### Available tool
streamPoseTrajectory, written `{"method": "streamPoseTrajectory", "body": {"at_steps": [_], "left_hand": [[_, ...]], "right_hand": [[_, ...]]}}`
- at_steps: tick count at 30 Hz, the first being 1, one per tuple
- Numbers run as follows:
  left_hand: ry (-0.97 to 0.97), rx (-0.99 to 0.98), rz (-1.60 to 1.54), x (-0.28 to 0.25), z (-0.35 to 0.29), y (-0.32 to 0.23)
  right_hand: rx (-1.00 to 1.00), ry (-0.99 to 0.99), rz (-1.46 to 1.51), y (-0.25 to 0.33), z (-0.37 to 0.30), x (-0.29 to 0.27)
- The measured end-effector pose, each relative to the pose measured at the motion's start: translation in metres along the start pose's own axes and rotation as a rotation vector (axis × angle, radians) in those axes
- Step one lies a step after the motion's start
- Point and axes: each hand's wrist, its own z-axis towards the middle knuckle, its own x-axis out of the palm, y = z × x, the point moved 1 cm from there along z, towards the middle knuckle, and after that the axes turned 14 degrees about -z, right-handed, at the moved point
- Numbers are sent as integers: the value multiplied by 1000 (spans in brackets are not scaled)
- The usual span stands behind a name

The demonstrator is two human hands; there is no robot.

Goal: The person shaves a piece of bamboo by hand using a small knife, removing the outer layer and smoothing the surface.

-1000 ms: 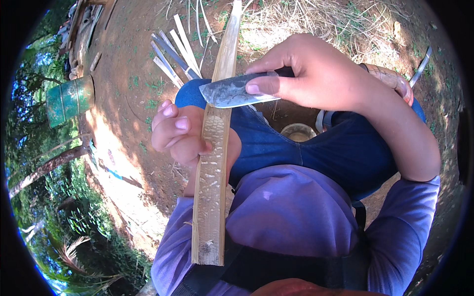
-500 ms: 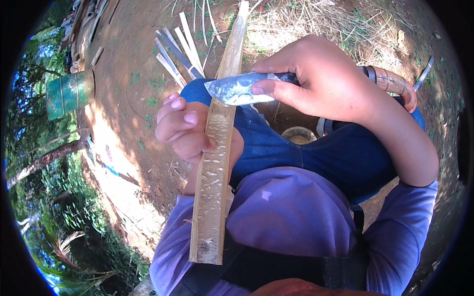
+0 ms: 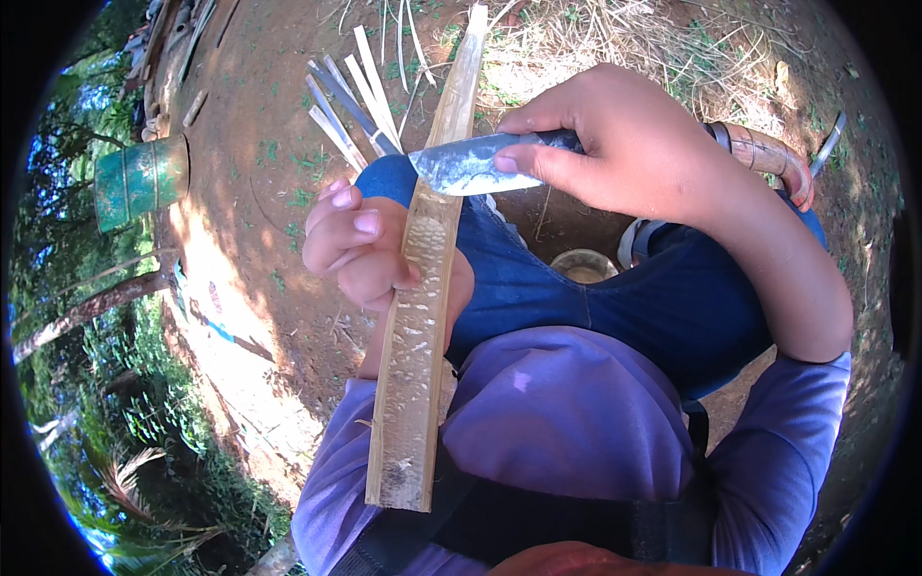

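Note:
A long pale strip of split bamboo or wood [image 3: 408, 384] rests lengthwise over my left thigh, its broad end toward my chest and its narrow end pointing away. My left hand [image 3: 360, 250] is wrapped round its middle, thumb at the edge. Small scraped marks cover its upper face. In my right hand [image 3: 615, 144] is a knife [image 3: 471, 165] with a broad, stained metal blade and dark handle; the thumb lies along the blade. Just beyond my left hand, the blade crosses the strip, seemingly touching it. The handle is mostly hidden by my fingers.
Several thin split strips [image 3: 360, 96] lie beyond my left knee. A curved wooden handle [image 3: 768, 158] shows past my right wrist. Between my legs stands a round metal bowl [image 3: 584, 266]. A green drum [image 3: 142, 182] is at left, and dry stalks [image 3: 634, 48] litter the far ground.
The knife has shifted slightly away from me along the strip, and its blade has tilted a little. My left hand keeps its grip on the strip.

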Motion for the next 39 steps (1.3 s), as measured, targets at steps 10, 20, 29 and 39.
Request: {"method": "streamPoseTrajectory", "body": {"at_steps": [10, 20, 29, 39], "left_hand": [[-11, 119, -9, 8, 6, 1], [-186, -214, -363, -9, 26, 30], [-489, -704, -776, -84, 132, 170], [-280, -600, -1318, -51, 225, 235]], "right_hand": [[114, 76, 148, 24, 8, -25], [195, -145, 99, -45, 14, -48], [379, -713, 196, -48, 15, -134], [398, -683, 301, -85, 49, -127]]}}
